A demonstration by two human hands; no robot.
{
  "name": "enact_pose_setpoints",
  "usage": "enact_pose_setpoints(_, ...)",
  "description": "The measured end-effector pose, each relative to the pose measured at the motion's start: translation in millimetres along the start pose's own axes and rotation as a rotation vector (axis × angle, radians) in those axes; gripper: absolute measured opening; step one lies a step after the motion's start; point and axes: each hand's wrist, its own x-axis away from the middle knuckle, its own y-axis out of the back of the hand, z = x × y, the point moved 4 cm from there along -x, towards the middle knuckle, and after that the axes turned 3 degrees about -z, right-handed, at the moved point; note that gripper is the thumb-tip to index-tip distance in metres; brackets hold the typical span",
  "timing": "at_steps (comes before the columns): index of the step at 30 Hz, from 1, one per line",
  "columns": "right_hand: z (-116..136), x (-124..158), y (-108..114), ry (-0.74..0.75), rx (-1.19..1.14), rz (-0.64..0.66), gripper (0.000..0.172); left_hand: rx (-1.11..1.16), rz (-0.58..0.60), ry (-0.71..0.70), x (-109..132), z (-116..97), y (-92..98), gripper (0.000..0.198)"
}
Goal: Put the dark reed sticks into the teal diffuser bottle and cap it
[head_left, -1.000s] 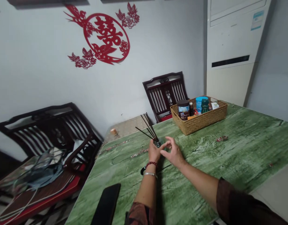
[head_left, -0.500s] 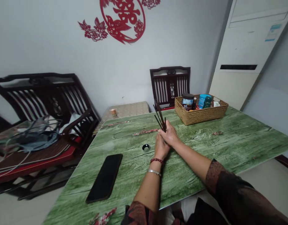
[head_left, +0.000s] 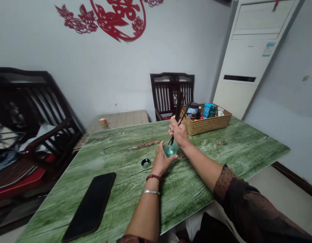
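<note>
My left hand is wrapped round a small clear glass bottle with blue-green liquid in it, low over the table. Above it, my right hand grips a bundle of thin dark reed sticks. The sticks' lower ends point down at the bottle's mouth; whether they are inside it I cannot tell. To the left of the bottle lies a small black ring-shaped cap on the green table.
A black phone lies on the green wood-patterned table at the left. A wicker basket of jars and bottles stands behind my right hand. Dark wooden chairs and a low side table are beyond.
My hands, close together before, have come apart. The right hand has lifted the sticks upright above the bottle, which now shows in my left hand. The view has turned right.
</note>
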Motion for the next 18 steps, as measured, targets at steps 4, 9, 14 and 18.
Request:
enact_pose_setpoints(4,61.0,-8.1,38.8,0.246,0.19,-0.05,0.034,-0.012,0.047,0.045,-6.9,3.0,9.0,0.094)
enact_pose_setpoints(9,46.1,15.0,127.9,0.132,1.13,0.129,0.012,-0.231,0.13,-0.119,-19.0,0.8,45.8,0.067)
enact_pose_setpoints(14,-18.4,50.8,211.4,-0.383,1.776,0.203,0.028,-0.776,0.042,-0.067,-27.7,16.9,96.5,0.046)
enact_pose_setpoints(18,-41.1,59.4,232.3,-0.36,1.871,0.151,0.043,-0.813,0.21,0.023,-22.9,29.2,106.2,0.045)
